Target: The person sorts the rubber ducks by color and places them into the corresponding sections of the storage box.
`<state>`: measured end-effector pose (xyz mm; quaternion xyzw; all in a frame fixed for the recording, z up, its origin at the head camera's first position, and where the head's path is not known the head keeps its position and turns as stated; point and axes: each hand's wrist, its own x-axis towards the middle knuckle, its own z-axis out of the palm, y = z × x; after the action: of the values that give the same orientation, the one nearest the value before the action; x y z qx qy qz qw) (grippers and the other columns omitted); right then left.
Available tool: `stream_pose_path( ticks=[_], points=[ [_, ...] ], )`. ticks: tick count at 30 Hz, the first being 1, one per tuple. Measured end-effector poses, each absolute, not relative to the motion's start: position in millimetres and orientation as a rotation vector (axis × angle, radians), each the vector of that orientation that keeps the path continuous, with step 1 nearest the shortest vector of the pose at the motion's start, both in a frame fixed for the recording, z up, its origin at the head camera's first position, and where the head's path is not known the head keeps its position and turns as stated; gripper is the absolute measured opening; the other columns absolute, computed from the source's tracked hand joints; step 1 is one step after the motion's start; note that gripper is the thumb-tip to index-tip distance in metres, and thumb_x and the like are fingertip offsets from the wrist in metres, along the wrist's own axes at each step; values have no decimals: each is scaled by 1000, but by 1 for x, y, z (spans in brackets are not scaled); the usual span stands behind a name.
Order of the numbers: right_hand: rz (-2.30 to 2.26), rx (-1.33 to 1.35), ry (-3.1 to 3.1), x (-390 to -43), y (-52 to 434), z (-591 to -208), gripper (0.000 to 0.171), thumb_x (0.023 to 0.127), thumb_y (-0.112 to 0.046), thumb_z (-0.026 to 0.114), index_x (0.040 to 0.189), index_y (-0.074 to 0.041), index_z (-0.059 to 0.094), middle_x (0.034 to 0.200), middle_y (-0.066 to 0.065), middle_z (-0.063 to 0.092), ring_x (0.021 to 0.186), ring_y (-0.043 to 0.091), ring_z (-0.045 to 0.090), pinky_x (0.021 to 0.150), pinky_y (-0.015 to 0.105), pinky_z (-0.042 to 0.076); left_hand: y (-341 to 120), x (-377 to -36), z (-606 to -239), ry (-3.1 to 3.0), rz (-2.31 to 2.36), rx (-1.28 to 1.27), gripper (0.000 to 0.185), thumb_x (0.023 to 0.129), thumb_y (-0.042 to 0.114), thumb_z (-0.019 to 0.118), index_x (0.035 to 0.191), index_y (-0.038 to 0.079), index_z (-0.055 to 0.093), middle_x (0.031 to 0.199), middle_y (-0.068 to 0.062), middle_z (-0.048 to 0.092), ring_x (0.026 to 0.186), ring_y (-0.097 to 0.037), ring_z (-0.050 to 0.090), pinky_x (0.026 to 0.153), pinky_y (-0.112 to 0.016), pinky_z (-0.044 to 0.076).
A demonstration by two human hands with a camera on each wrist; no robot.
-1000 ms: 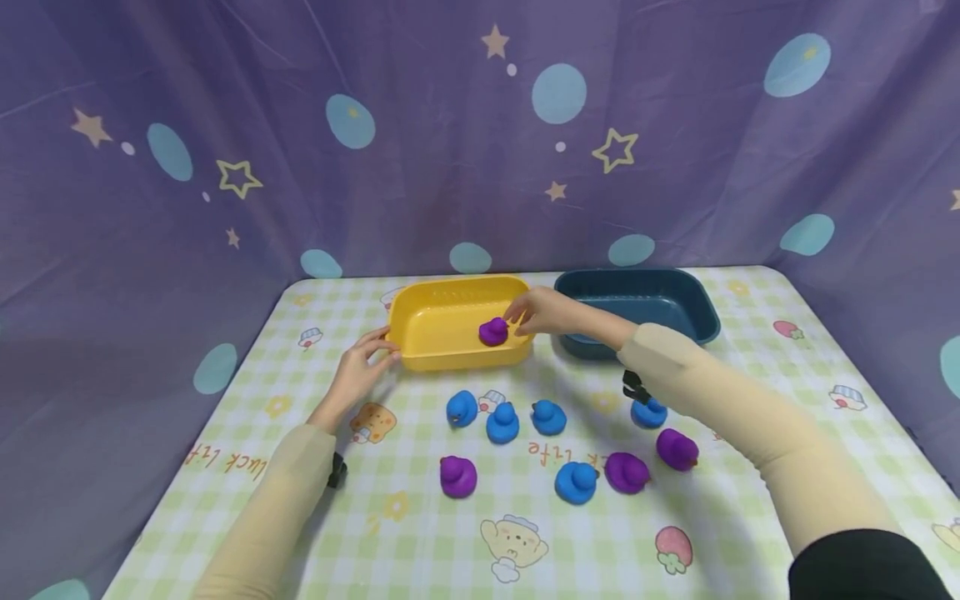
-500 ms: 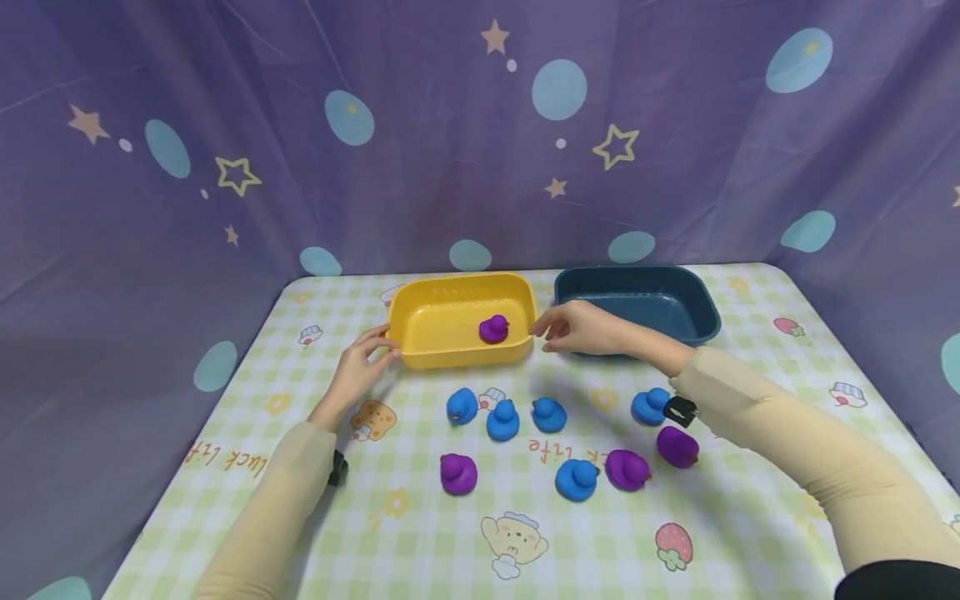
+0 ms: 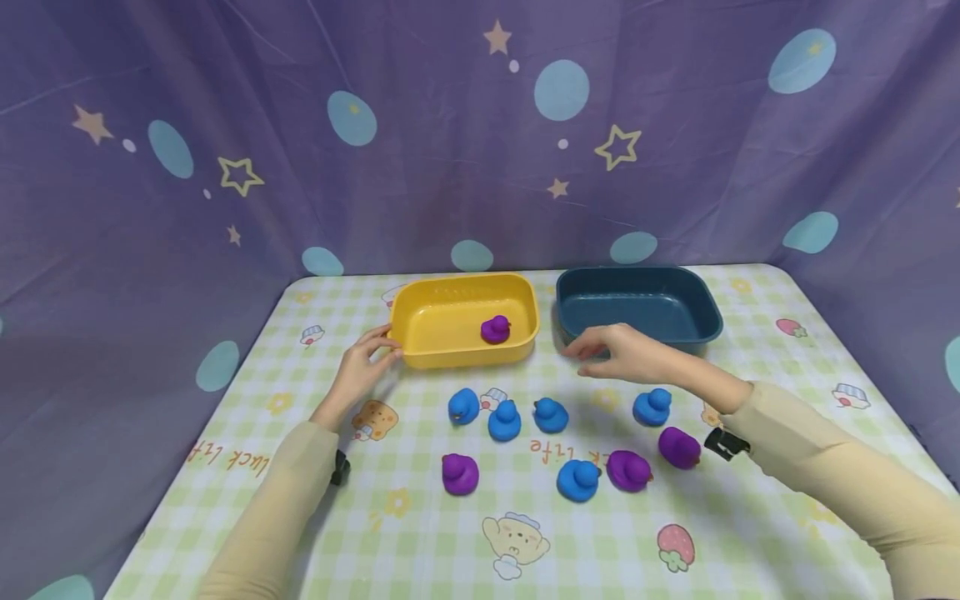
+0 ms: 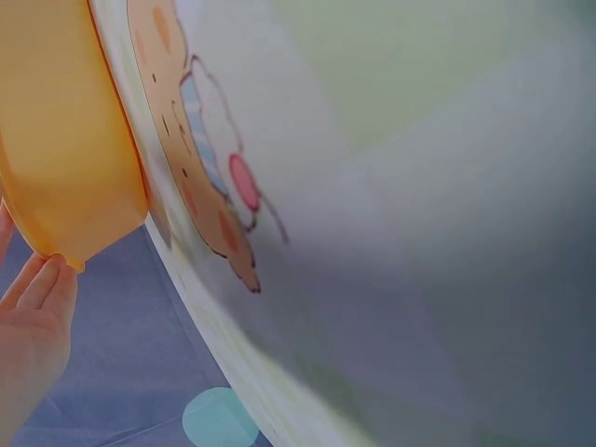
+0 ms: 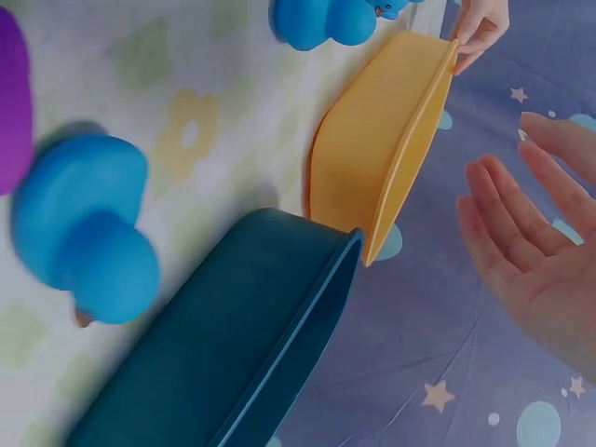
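A yellow tray holds one purple duck. My left hand grips the tray's near left corner, and the left wrist view shows its fingers against the yellow tray. My right hand hovers open and holds nothing, just in front of the dark blue tray. In the right wrist view its fingers are straight beside the dark blue tray and the yellow tray. The nearest blue duck sits just below the right wrist.
Several blue ducks and three purple ducks are scattered on the checked tablecloth in front of the trays. A purple star-patterned curtain closes off the back and sides. The dark blue tray holds nothing.
My right hand has drawn back from the purple duck in the yellow tray, moving right and toward me to the front of the dark blue tray. The left hand and tray have stayed put.
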<state>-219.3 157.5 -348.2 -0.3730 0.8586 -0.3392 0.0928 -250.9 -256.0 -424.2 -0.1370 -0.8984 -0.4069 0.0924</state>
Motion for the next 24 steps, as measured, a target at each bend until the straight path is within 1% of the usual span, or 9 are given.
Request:
stream_pose_path(
  ticks=[7, 12, 18, 22, 24],
  points=[
    [-970, -1125, 2620, -201, 179, -352, 26, 80, -13, 64, 106, -10, 62, 102, 1, 63, 92, 20, 59, 78, 34, 51, -255, -251, -423, -2681, -1225, -388, 22, 84, 17, 62, 97, 0, 63, 133, -14, 42, 124, -29, 36, 102, -44, 31],
    [-936, -1101, 2675, -189, 195, -358, 26, 79, -13, 66, 105, -11, 62, 100, -1, 63, 90, 16, 60, 78, 32, 50, -256, -250, -423, -2678, -1231, -383, 22, 84, 17, 62, 98, 0, 63, 133, -14, 42, 124, -29, 36, 102, -44, 30],
    [-969, -1018, 2674, -175, 213, -365, 27, 81, -19, 65, 106, -10, 62, 98, -2, 63, 89, 16, 58, 77, 35, 50, -256, -250, -423, -2678, -1218, -380, 22, 83, 15, 62, 99, -2, 63, 133, -14, 42, 123, -30, 36, 101, -45, 30],
    [-984, -984, 2687, -166, 224, -369, 26, 81, -20, 64, 105, -10, 62, 96, -4, 63, 86, 16, 58, 76, 31, 50, -255, -250, -424, -2670, -1220, -385, 21, 83, 14, 62, 97, -1, 63, 133, -14, 42, 123, -30, 36, 101, -44, 31],
    [-986, -989, 2703, -162, 230, -372, 25, 80, -18, 65, 104, -10, 63, 96, -3, 64, 85, 15, 59, 76, 28, 50, -255, -250, -424, -2666, -1223, -389, 20, 83, 13, 62, 97, -1, 63, 132, -14, 42, 123, -30, 36, 101, -44, 31]
  ],
)
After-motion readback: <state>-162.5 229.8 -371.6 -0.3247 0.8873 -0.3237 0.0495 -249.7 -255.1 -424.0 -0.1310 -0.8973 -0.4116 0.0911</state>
